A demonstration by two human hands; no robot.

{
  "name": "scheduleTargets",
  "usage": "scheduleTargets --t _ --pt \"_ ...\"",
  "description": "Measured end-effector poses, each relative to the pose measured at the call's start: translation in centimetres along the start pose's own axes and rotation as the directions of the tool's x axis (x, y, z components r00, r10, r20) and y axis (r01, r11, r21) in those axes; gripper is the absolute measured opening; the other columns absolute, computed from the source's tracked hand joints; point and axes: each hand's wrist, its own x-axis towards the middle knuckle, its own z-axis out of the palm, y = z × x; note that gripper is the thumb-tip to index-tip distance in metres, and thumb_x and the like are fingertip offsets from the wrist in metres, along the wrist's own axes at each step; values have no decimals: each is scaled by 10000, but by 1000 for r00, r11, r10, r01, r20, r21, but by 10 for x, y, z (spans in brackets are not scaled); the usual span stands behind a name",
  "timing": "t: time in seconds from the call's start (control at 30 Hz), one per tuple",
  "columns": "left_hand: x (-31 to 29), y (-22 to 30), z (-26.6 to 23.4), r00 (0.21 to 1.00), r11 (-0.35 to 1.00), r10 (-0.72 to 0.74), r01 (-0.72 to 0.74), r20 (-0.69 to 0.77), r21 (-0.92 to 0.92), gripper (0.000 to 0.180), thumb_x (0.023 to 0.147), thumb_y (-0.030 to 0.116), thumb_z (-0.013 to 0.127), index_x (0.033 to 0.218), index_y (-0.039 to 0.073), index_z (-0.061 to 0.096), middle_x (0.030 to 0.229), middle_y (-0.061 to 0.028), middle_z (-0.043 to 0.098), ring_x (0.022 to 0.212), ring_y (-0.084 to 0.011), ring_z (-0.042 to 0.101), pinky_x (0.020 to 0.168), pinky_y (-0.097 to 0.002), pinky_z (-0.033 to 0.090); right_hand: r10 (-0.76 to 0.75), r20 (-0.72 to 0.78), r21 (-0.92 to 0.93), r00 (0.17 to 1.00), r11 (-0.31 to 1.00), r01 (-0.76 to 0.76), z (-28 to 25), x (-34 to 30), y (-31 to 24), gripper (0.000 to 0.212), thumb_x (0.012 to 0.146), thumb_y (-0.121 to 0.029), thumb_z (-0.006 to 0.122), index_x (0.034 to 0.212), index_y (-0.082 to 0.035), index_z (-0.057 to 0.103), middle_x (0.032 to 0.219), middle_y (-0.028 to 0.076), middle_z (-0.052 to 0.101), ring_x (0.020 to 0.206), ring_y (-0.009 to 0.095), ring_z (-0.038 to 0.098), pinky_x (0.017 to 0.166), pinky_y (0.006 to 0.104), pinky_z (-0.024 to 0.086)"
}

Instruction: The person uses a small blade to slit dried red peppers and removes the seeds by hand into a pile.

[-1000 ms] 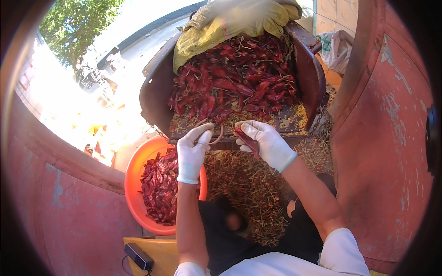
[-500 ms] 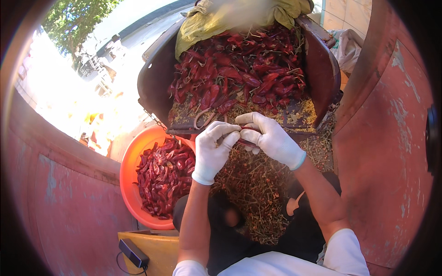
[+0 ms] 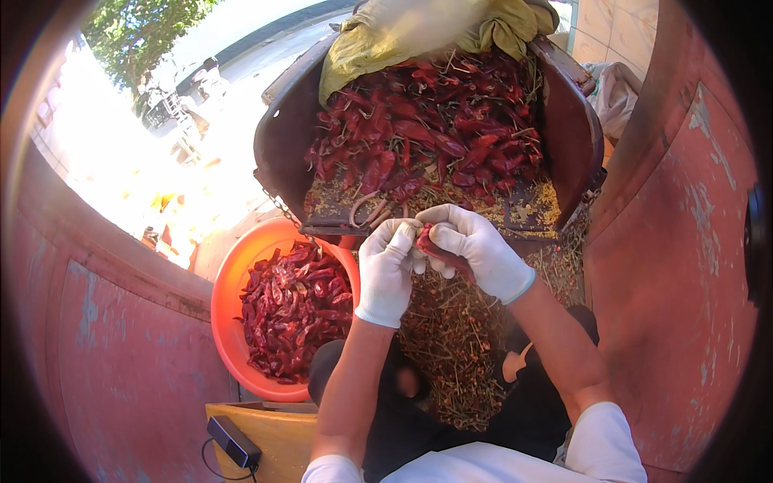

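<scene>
A dried red chili pepper (image 3: 439, 251) is held between my two white-gloved hands, in front of the open metal bin. My right hand (image 3: 481, 251) is closed around the pepper's body, which hangs out below its fingers. My left hand (image 3: 385, 270) is pinched at the pepper's upper end; its fingertips partly hide that end. Beyond them, a heap of dried red chilies (image 3: 435, 133) fills the dark bin (image 3: 278, 153). To the left, an orange basin (image 3: 225, 338) contains many chilies (image 3: 290, 310).
Tan loop handles (image 3: 366, 211) lie at the bin's front lip. Stems and bits (image 3: 451, 346) are piled between my knees. Yellowish cloth (image 3: 354, 60) drapes the bin's back. Reddish panels (image 3: 668, 322) stand on both sides. A black device (image 3: 232, 441) sits on a yellow box (image 3: 282, 439).
My left hand has shifted right and turned more upright. My right hand has moved slightly right and down, and more of the pepper shows. The view has shifted a little.
</scene>
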Motion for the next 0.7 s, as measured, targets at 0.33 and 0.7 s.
scheduleTargets --t 0.33,0.7 --pt "-1 15 2 982 903 161 -188 101 385 255 967 186 679 1096 -34 684 900 -45 682 688 -88 586 663 -228 491 36 -23 9 999 999 -36 -10 -1 2 219 986 -204 657 1103 -24 617 851 29 661 650 80 604 519 215 451" --pt "-4 6 1 975 977 -213 214 70 -5 199 1008 183 590 1005 -5 653 767 -36 630 647 -124 566 591 -266 457 -292 40 -616 956 746 253 -1 -13 -14 105 899 -95 713 929 -7 665 787 58 677 658 169 656 566 313 500"
